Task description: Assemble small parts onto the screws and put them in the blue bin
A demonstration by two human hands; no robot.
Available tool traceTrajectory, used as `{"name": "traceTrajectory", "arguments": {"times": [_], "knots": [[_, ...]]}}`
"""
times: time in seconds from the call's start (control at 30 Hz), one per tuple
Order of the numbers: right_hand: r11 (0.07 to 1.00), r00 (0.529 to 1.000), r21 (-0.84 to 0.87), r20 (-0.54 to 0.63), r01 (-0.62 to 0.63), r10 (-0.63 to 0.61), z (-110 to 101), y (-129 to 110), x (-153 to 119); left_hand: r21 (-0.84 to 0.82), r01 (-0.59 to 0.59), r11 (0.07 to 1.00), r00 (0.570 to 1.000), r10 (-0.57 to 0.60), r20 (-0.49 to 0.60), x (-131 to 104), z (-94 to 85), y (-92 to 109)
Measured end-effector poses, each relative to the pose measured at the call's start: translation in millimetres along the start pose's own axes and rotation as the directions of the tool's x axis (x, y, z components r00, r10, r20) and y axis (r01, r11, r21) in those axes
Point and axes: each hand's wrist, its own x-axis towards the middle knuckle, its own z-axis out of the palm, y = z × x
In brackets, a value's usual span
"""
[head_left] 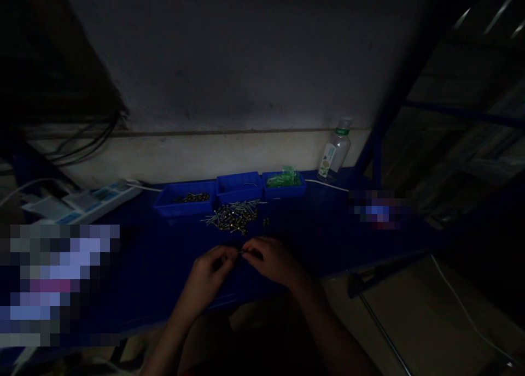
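Observation:
My left hand (217,264) and my right hand (264,258) meet fingertip to fingertip above the front part of the blue table. Both are closed in a pinch on one small, thin metal part (241,251). It looks like a screw, but dim light and the fingers hide most of it. Just beyond the hands lies a loose pile of metal screws (235,216) with shiny shanks and brass-coloured ends. A few small brass-coloured pieces (266,222) rest to the right of the pile.
Behind the pile stand a blue bin (162,201) with brass-coloured pieces, a blue bin (238,188) with a thin metal piece, and a blue bin (291,192) of green plastic pieces. A clear bottle (338,152) is back right, a power strip (88,204) back left. The table (320,239) is blue.

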Motion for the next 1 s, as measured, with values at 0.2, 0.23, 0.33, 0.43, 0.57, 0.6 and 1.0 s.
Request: {"name": "traceTrajectory", "arguments": {"times": [0.2,0.23,0.33,0.43,0.57,0.6,1.0], "knots": [[1.0,1.0,0.024,-0.002,-0.002,0.002,0.0,0.4,-0.4,-0.017,0.011,1.0,1.0,-0.011,0.009,1.7,0.1,3.7],[1.0,1.0,0.023,-0.003,-0.001,0.001,0.2,0.7,-0.5,-0.016,0.011,1.0,1.0,-0.01,0.007,2.0,0.2,3.9],[1.0,1.0,0.026,-0.002,0.006,-0.006,1.0,1.5,-0.5,-0.019,0.008,1.0,1.0,-0.008,0.006,2.9,1.0,2.0],[0.999,1.0,0.037,-0.007,0.008,-0.008,1.2,1.5,-0.4,-0.035,0.008,0.999,1.0,-0.008,0.01,3.2,2.0,-1.3],[0.999,0.999,0.041,-0.014,0.032,-0.032,0.3,1.0,-0.6,-0.064,0.015,0.998,0.999,-0.012,0.036,2.3,1.8,-2.4],[0.998,0.999,0.04,-0.016,0.046,-0.045,0.0,0.9,-0.7,-0.066,0.016,0.998,0.999,-0.014,0.036,2.1,1.4,-2.2],[0.994,0.995,0.056,0.016,0.097,-0.098,-1.0,0.6,-0.2,-0.052,0.032,0.998,0.999,-0.034,-0.04,-1.9,0.8,-0.6]]}}
